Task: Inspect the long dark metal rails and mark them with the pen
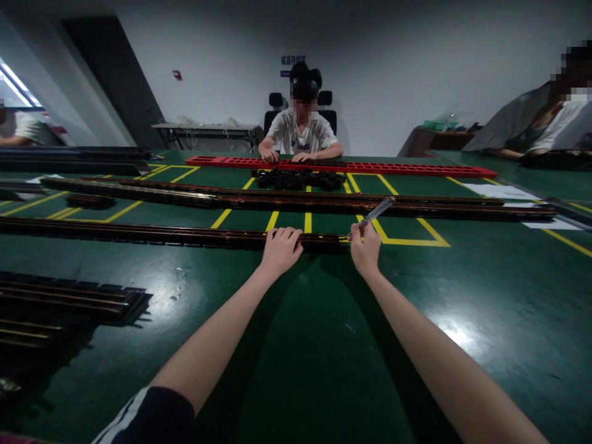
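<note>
A long dark rail (185,235) with copper-coloured strips lies across the green table. My left hand (281,248) is wrapped over the rail close to its right end, fingers closed on it. In my right hand (366,245) is a tool with a clear handle (380,208), tilted up to the right. The tool's thin tip meets the rail's right end, where small yellow bits show. Just beyond, a bundle of similar rails (250,198) runs across the table.
A person (303,129) sits opposite, hands at a red slotted tray (416,169). Black parts (300,179) lie before it. More rails (65,296) are stacked at the near left. White papers (499,191) lie at the right. Other people are at both sides.
</note>
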`<state>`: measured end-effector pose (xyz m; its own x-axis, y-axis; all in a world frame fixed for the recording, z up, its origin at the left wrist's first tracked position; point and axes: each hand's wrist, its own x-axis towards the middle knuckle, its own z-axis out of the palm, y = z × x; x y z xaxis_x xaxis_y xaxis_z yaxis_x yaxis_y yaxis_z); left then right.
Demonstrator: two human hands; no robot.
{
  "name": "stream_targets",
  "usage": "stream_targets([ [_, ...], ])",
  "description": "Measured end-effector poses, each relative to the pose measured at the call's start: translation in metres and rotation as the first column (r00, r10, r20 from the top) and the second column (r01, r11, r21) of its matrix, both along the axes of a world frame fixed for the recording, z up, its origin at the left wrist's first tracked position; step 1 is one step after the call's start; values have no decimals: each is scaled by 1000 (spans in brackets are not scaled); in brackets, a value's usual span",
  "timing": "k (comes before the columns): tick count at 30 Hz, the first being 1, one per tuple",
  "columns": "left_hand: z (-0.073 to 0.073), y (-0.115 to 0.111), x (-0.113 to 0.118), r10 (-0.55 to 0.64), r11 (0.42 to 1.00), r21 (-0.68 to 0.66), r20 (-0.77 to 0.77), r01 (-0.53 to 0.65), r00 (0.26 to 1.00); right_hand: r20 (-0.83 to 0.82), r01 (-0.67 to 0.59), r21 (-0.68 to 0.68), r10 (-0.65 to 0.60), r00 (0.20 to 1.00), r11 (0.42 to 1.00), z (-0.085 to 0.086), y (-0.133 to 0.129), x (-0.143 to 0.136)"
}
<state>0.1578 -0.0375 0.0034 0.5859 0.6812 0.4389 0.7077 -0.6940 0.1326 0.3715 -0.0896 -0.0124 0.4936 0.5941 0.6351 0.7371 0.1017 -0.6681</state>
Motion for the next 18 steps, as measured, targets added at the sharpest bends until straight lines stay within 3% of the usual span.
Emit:
stream_targets([
  [13,6,-5,-3,29,999,-31,21,-28,999,-60,43,28,-41,997,999,0,-3,-1],
  [18,5,-5,-4,95,995,-35,39,-93,995,-126,158,49,-151,980,986,5,-10,-2],
])
